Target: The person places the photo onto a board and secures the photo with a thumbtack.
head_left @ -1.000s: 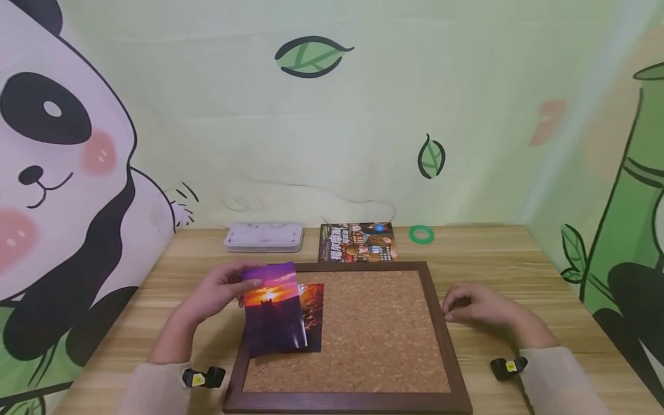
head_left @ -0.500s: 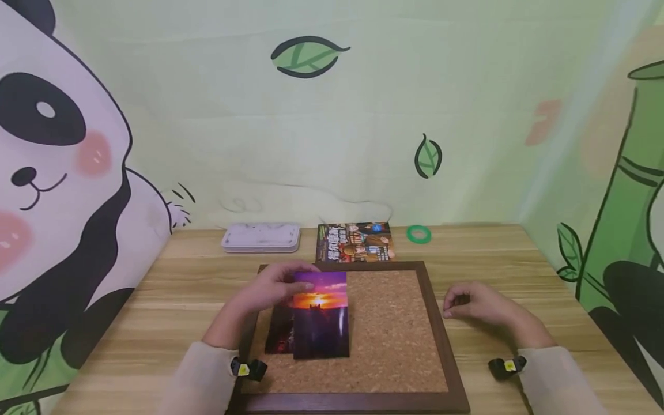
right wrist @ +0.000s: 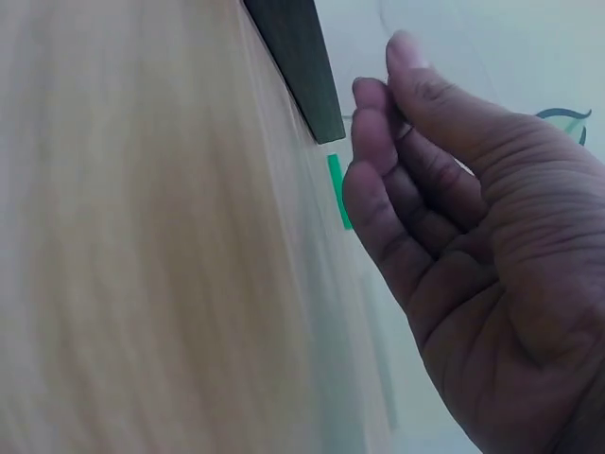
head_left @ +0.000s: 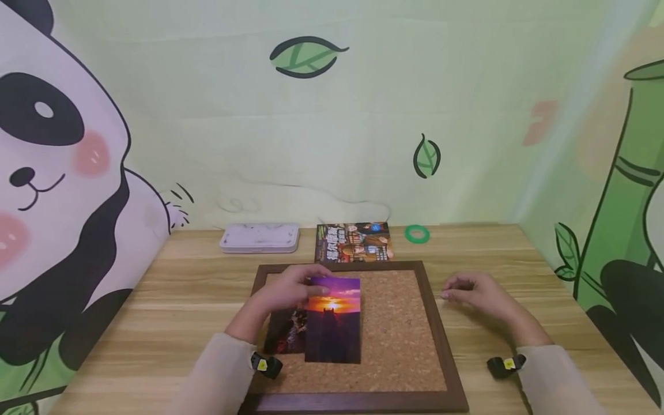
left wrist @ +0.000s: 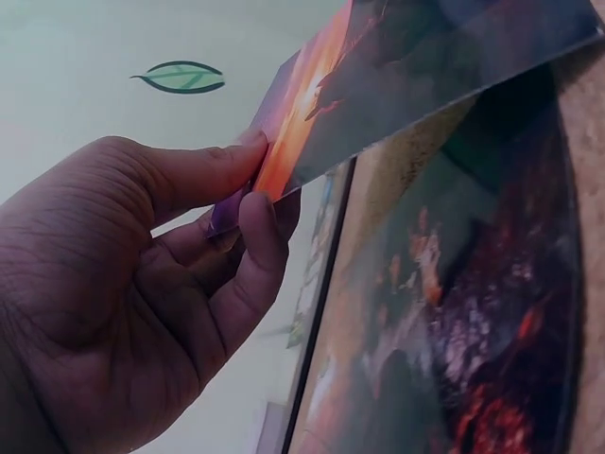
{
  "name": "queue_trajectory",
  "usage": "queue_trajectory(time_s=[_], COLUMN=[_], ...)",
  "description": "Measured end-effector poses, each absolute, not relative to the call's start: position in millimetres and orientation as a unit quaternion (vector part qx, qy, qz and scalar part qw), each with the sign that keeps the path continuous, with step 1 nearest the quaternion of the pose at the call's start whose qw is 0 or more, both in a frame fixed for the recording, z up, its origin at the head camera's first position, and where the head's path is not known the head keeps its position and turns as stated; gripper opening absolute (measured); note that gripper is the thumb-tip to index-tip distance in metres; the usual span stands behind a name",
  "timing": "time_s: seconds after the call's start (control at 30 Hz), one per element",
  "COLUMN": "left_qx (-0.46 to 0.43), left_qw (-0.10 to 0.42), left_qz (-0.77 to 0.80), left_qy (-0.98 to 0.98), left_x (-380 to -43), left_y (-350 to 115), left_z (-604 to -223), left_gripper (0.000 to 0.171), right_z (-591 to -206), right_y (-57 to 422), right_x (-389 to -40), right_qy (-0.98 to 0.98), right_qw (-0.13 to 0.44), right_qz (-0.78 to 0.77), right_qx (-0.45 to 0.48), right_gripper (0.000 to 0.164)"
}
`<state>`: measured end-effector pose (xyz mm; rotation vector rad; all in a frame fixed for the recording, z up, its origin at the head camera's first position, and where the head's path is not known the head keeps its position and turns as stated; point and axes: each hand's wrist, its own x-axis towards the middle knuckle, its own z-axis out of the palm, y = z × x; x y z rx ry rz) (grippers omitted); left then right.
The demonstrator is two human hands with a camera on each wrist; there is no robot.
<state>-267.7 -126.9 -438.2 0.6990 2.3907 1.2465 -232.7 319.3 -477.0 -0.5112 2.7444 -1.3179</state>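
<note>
My left hand pinches the upper left edge of a glossy sunset photo between thumb and fingers. In the left wrist view the sunset photo is tilted, its near edge lifted above the board. Under it, a second dark photo with red patches lies on the left part of a brown-framed cork board; the held photo and my hand cover part of it. Beside the board's right frame, my right hand hovers over the table with loosely curled fingers and nothing in them, as the right wrist view confirms.
Along the back of the wooden table stand a pale marbled case, a booklet with a colourful cover and a green tape roll. The booklet's lower edge meets the board's back frame. A printed cloth wall rises behind.
My left hand has carried the sunset photo rightward from the board's left frame, across the second photo, towards the board's middle. My right hand stays almost in place.
</note>
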Motion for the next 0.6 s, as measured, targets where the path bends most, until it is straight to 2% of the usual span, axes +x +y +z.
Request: queue_trajectory(time_s=[0.27, 0.43, 0.6], left_qx=[0.257, 0.267, 0.264], left_qw=[0.172, 0.16, 0.159], left_qz=[0.417, 0.403, 0.397], left_qy=[0.855, 0.861, 0.865], left_x=[-266, -268, -268], left_y=[-120, -118, -118], left_z=[-447, -452, -454], left_gripper=[0.024, 0.026, 0.03], right_z=[-475, -472, -470], right_y=[316, 319, 324], right_x=[-233, -236, -237], right_qy=[0.869, 0.845, 0.82], right_qw=[0.106, 0.159, 0.202], right_qz=[-0.464, -0.487, -0.512], right_qx=[-0.136, -0.15, -0.156], right_gripper=[0.018, 0.018, 0.027])
